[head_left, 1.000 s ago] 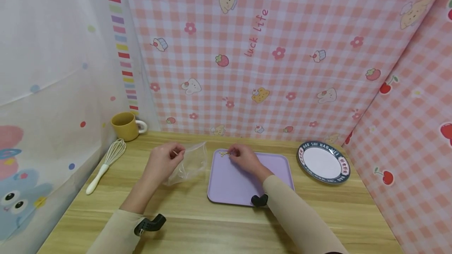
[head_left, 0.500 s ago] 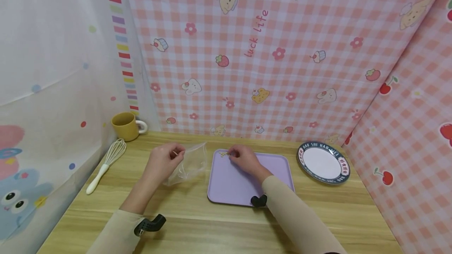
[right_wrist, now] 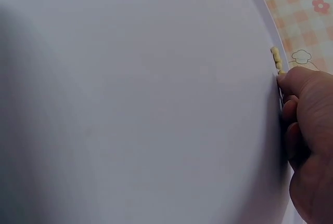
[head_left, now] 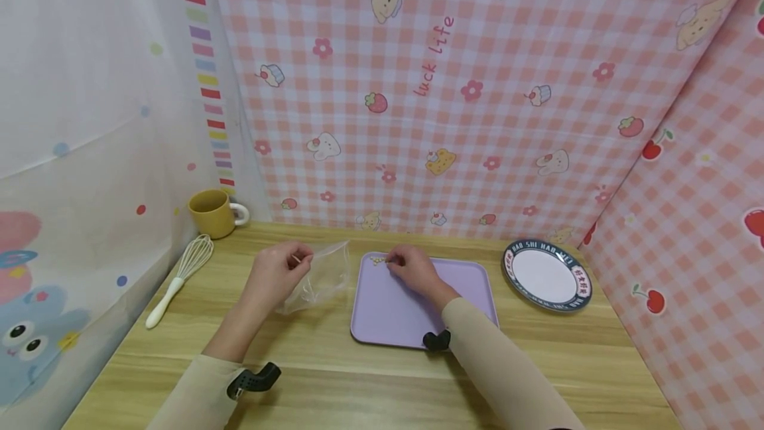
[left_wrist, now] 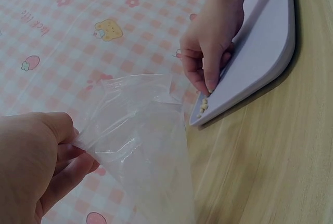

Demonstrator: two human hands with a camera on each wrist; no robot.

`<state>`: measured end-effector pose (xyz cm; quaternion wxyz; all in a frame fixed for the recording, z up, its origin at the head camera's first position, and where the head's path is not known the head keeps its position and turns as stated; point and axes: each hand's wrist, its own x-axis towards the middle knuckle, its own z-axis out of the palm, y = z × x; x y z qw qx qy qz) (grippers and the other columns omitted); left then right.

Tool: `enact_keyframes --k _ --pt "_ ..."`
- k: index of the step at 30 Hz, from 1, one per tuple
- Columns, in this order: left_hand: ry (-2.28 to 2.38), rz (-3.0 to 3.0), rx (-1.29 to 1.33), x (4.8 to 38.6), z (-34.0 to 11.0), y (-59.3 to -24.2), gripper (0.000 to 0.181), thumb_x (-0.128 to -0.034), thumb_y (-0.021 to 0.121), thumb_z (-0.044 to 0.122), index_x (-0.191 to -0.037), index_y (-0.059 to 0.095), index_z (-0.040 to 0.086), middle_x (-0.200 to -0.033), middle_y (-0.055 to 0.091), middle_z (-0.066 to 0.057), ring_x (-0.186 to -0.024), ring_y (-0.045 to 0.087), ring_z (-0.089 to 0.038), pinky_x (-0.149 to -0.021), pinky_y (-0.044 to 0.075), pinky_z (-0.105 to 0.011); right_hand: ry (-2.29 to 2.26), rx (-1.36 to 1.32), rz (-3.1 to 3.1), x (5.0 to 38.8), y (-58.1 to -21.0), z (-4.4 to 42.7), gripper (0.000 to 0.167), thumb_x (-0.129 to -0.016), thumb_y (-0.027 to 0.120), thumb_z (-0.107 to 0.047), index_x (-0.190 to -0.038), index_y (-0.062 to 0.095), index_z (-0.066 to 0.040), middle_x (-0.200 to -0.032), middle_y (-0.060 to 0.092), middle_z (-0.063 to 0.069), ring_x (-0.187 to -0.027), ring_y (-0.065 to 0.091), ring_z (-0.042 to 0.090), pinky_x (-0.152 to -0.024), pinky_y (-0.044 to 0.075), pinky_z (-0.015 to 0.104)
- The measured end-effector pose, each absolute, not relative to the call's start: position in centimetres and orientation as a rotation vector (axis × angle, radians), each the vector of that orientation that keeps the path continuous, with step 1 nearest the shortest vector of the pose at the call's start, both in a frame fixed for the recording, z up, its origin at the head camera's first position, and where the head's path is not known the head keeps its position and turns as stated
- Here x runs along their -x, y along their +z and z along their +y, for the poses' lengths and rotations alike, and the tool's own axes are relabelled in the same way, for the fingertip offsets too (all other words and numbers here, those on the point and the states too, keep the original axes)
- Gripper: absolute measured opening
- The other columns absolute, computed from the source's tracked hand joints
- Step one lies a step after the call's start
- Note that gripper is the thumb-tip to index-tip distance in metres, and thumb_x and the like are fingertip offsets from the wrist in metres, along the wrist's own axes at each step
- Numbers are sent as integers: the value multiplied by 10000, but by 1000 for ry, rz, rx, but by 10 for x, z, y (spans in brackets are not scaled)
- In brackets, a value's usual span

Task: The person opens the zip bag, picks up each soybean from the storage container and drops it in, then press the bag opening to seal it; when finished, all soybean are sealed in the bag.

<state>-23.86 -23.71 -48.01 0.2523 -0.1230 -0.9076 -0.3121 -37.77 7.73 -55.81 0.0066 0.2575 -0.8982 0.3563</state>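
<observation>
My left hand pinches the edge of a clear plastic bag, which hangs open-looking and crumpled beside the tray; the bag looks see-through, with nothing plain inside it. On the lilac tray, several small pale yellow beans, like soybeans, lie along the far left corner. My right hand is at that far rim, thumb and forefinger together on a soybean at the end of the row. In the right wrist view the fingertips partly cover the beans.
A mustard mug with a white handle stands at the back left. In front of it lies a whisk. A round plate with a dark patterned rim lies right of the tray. Patterned cloth closes off the wooden table's back and sides.
</observation>
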Motion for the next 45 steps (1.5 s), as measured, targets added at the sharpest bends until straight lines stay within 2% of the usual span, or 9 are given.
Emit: enact_keyframes --k 10,16,30,38,45 --pt "-848 -2470 324 238 -236 -479 82 -960 805 34 -1000 807 106 -893 781 -25 -751 715 -161 -682 613 -400 1096 -839 -2839 376 -554 77 54 -983 818 -81 -1024 804 -112 -890 700 -41 -826 629 117 -759 558 303" --pt "-853 -2477 324 238 -234 -478 76 -969 795 41 -1013 806 102 -898 780 -33 -756 711 -167 -689 611 -403 1140 -903 -2791 368 -546 77 57 -964 790 -73 -998 768 -114 -857 675 -34 -779 611 126 -702 537 294" --pt "-860 -2493 325 239 -234 -477 59 -987 781 56 -1014 807 101 -904 781 -33 -761 712 -170 -692 609 -404 1427 -1134 -2481 332 -513 53 140 -904 727 59 -1001 716 -42 -833 629 -8 -733 527 79 -644 445 230" --pt "-872 -2482 332 239 -234 -479 73 -968 795 27 -1014 807 83 -896 784 -35 -751 712 -167 -685 611 -409 1559 -1153 -2357 309 -502 37 151 -904 711 100 -972 701 -35 -790 572 -12 -682 492 73 -596 417 214" --pt "-864 -2488 331 239 -233 -478 52 -977 798 65 -1011 805 104 -896 781 -27 -752 705 -160 -687 603 -391 1733 -1097 -2310 296 -501 22 152 -916 698 120 -999 702 -7 -759 549 -32 -652 463 63 -579 392 202"
